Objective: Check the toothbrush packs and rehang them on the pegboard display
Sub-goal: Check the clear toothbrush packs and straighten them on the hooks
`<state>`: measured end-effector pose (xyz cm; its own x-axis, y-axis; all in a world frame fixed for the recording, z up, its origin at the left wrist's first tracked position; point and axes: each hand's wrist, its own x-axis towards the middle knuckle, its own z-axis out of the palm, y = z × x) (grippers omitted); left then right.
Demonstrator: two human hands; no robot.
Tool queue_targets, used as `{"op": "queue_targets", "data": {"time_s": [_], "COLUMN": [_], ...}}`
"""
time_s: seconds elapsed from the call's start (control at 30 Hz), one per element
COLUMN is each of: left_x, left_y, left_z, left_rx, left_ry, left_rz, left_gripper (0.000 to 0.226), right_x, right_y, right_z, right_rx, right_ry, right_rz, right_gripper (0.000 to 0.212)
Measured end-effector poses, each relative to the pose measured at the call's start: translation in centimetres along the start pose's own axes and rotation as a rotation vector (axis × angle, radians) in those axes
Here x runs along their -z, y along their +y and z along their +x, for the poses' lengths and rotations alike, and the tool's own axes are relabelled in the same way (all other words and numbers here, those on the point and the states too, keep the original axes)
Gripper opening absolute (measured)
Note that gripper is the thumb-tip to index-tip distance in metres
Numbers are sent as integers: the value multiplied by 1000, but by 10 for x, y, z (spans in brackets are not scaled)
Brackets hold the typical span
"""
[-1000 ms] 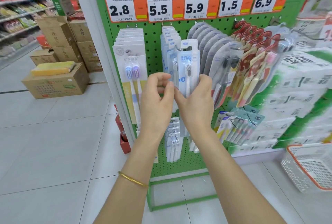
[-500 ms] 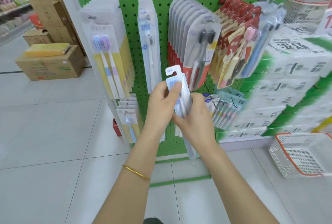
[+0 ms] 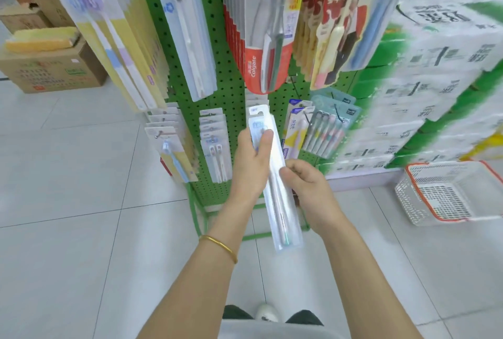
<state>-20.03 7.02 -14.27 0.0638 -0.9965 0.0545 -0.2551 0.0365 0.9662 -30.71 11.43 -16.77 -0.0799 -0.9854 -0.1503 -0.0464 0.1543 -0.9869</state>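
At ten o'clock from the hands a cardboard box (image 3: 54,69) sits on the floor with a yellow pack (image 3: 40,39) on top. Next to it, at eleven, yellow-backed brush packs (image 3: 114,47) hang off the green pegboard (image 3: 220,88), then clear single packs (image 3: 187,26), with smaller packs (image 3: 215,142) on the lower row. At twelve hang the Colgate packs (image 3: 266,28).

The left hand (image 3: 250,164), a gold bangle (image 3: 217,243) on its wrist, grips the toothbrush pack (image 3: 281,208) near the top, thumb across the front and fingers behind. The pack is off the pegs, tilted with its hang tab toward twelve and its foot toward five, and it covers the middle of the lower row. The right hand (image 3: 310,189), at three o'clock of the pack, closes curled fingers on its right edge about halfway down.

At one o'clock a multi-brush pack (image 3: 326,132) hangs just beyond the hands. Stacked tissue packs (image 3: 435,66) fill two o'clock, and a white basket (image 3: 419,197) with an orange rim rests on the floor at three.
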Motion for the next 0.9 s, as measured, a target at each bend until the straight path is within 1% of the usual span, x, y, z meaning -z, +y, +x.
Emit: {"op": "queue_targets", "data": {"time_s": [0.07, 0.17, 0.23, 0.3, 0.37, 0.43, 0.5, 0.6, 0.67, 0.77, 0.9], "left_x": [2, 11, 15, 17, 16, 16, 16, 16, 18, 20, 19], "left_y": [-6, -13, -19, -26, -31, -35, -38, -40, -39, -35, -35], "left_z": [-8, -17, -22, -31, -41, -47, -52, -60, -65, -72, -78], "left_rx": [10, 71, 78, 63, 62, 76, 85, 106, 67, -55, -63], "left_ry": [-104, -233, -354, -466, -526, -568, -607, -630, -605, -606, -646], "left_rz": [101, 144, 194, 231, 235, 255, 307, 441, 524, 618, 730], "left_gripper": [25, 28, 41, 48, 47, 48, 55, 77, 87, 84, 86], "right_x": [-5, -10, -10, -7, -3, -1, 0, 1, 0, -3, -6], "right_y": [4, 13, 16, 18, 20, 21, 25, 31, 34, 33, 31], "right_z": [2, 3, 2, 4, 4, 3, 1, 0, 0, -3, -5], "right_rx": [-13, -60, -99, -126, -139, -146, -173, -198, -192, -177, -158], "right_ry": [1, 20, 60, 132, 192, 222, 266, 370, 413, 473, 493], "right_rz": [63, 101, 167, 191, 170, 211, 245, 241, 224, 222, 217], "right_gripper": [29, 32, 23, 14, 18, 20, 20, 20, 18, 20, 18]}}
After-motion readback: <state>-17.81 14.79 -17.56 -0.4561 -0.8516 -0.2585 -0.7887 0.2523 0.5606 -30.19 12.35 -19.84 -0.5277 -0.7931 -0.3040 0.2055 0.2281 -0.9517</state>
